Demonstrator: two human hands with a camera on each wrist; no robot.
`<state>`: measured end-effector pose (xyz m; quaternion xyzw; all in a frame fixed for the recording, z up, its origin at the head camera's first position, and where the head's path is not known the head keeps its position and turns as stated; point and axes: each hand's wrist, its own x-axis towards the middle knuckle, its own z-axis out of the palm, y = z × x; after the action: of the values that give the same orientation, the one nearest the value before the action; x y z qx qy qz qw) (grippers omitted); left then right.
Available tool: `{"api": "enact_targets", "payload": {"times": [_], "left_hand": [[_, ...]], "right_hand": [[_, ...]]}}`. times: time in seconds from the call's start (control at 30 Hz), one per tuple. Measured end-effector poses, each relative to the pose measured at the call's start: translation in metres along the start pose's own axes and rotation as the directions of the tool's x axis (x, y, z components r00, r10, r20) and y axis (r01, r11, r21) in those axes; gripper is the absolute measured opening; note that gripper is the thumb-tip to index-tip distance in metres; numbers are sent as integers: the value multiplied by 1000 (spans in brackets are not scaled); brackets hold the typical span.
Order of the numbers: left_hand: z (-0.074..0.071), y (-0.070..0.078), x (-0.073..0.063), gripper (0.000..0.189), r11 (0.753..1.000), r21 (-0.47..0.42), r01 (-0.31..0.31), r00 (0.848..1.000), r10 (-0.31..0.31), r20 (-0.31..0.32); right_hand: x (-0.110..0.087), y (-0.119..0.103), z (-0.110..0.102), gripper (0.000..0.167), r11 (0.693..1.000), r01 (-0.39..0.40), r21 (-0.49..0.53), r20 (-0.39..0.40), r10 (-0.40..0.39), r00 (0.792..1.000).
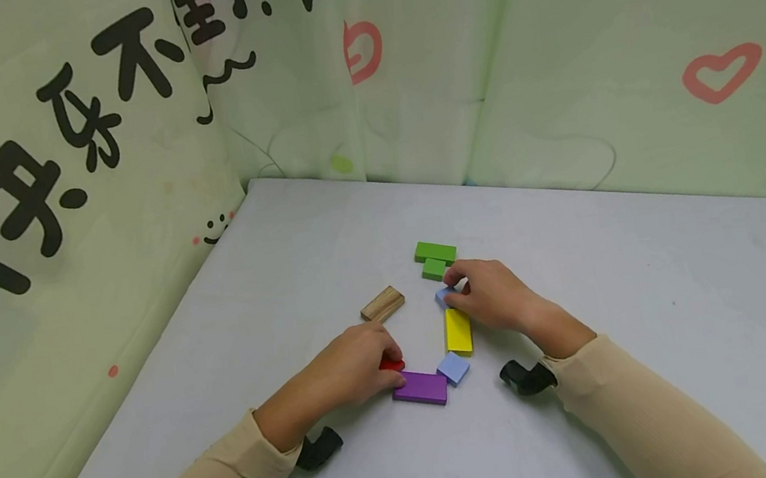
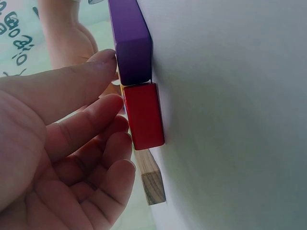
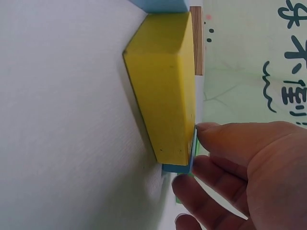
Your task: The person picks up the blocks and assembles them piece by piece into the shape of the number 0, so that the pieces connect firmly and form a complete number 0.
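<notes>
My left hand [image 1: 354, 366] reaches over a red block [image 2: 144, 117], its thumb at the top edge of a purple block [image 1: 419, 388] and its bent fingers along the red block's top edge. Red and purple sit end to end on the table. With thumb and fingertips, my right hand [image 1: 494, 294] pinches a small light blue block [image 1: 442, 297] just beyond a yellow block [image 1: 458, 332]. The yellow block partly hides it in the right wrist view. A second light blue block [image 1: 454, 368] lies tilted between the purple and yellow ones.
Past the right fingertips lie two green blocks [image 1: 435, 252], the smaller against the longer. A wooden block [image 1: 382, 304] rests beyond the left hand. All stand on a white table [image 1: 640, 365], with a printed curtain [image 1: 551, 59] along its back and left edges.
</notes>
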<state>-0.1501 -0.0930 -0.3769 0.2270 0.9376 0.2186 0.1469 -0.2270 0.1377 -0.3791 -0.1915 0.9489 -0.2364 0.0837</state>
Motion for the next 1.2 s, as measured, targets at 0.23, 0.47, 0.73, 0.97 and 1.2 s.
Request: {"api": "enact_targets", "payload": {"times": [0.23, 0.47, 0.73, 0.97, 1.2], "left_hand": [[1, 1, 0, 23, 1000, 5, 5, 1000, -5, 6], [1, 1, 1, 24, 1000, 9, 22, 1000, -22, 13], [0, 1, 2, 23, 1000, 9, 13, 1000, -13, 16], [0, 1, 2, 24, 1000, 14, 12, 1000, -12, 19], [0, 1, 1, 24, 1000, 12, 13, 1000, -13, 17]], "right_hand": [[-6, -1, -3, 36, 1000, -22, 14, -9, 22, 1000], [-17, 3, -4, 39, 1000, 12, 0, -9, -12, 1000], [-29, 8, -3, 41, 999, 44, -26, -5, -44, 999], [-42, 3, -4, 41, 994, 97, -42, -5, -98, 995], [-54, -4, -3, 41, 985, 160, -58, -20, -161, 987]]}}
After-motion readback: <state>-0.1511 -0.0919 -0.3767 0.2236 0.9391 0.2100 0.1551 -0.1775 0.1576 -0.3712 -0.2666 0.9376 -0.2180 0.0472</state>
